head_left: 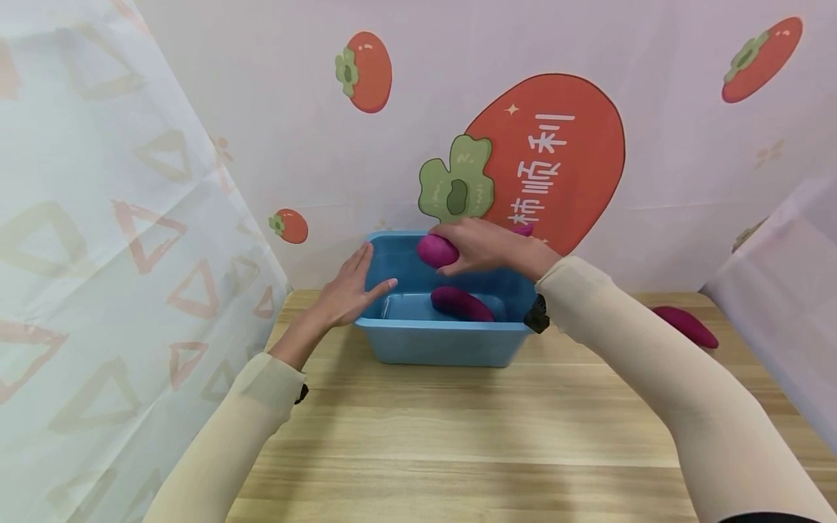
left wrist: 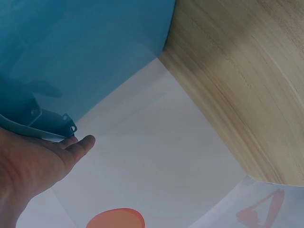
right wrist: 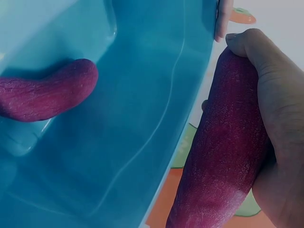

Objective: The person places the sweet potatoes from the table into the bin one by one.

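Note:
My right hand (head_left: 484, 247) grips a purple sweet potato (head_left: 437, 251) above the back part of the blue plastic bin (head_left: 441, 346). Close up in the right wrist view, the fingers and thumb wrap round the thick sweet potato (right wrist: 221, 137), which overlaps the bin's rim there. Another sweet potato (head_left: 461, 303) lies inside on the bin's floor. With its fingers straight, my left hand (head_left: 346, 294) rests against the left rim of the bin, thumb reaching over the edge. From below, the left wrist view shows that hand (left wrist: 38, 161) under the rim's lip.
A further purple sweet potato (head_left: 686, 326) lies on the wooden table (head_left: 418, 436) at the far right. A white cloth printed with persimmons (head_left: 556, 160) hangs right behind the bin, and a patterned sheet (head_left: 131, 218) closes off the left side.

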Demonstrator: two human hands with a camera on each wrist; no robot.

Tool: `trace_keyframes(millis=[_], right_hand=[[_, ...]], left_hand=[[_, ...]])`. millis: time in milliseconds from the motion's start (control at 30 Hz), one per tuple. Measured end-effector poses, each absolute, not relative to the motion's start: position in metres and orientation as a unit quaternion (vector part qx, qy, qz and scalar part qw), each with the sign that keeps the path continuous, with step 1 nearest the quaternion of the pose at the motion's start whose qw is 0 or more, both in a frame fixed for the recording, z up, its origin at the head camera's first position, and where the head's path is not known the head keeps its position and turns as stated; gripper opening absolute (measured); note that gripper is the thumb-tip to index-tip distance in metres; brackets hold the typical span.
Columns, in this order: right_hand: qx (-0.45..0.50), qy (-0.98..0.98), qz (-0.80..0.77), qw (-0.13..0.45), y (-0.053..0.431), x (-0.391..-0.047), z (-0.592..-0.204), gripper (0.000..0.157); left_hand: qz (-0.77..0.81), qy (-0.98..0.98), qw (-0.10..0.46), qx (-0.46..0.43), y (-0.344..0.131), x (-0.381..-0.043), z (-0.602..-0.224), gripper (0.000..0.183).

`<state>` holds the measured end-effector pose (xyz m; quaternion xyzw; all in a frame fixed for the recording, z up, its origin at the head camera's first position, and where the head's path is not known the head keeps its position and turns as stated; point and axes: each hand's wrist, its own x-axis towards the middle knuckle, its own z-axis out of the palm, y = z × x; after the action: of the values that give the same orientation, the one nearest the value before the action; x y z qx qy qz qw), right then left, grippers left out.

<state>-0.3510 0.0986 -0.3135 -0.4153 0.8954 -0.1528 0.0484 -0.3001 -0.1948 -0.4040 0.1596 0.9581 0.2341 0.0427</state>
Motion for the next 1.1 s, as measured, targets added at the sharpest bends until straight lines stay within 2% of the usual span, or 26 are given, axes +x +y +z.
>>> trace_keyframes(millis=[1100], right_hand=[[-0.429, 0.89, -0.142, 0.055, 0.077, -0.357, -0.319, 0.069]], left_hand=[[0.236, 0.957, 0.039, 0.163, -0.195, -0.3, -0.404, 0.104]])
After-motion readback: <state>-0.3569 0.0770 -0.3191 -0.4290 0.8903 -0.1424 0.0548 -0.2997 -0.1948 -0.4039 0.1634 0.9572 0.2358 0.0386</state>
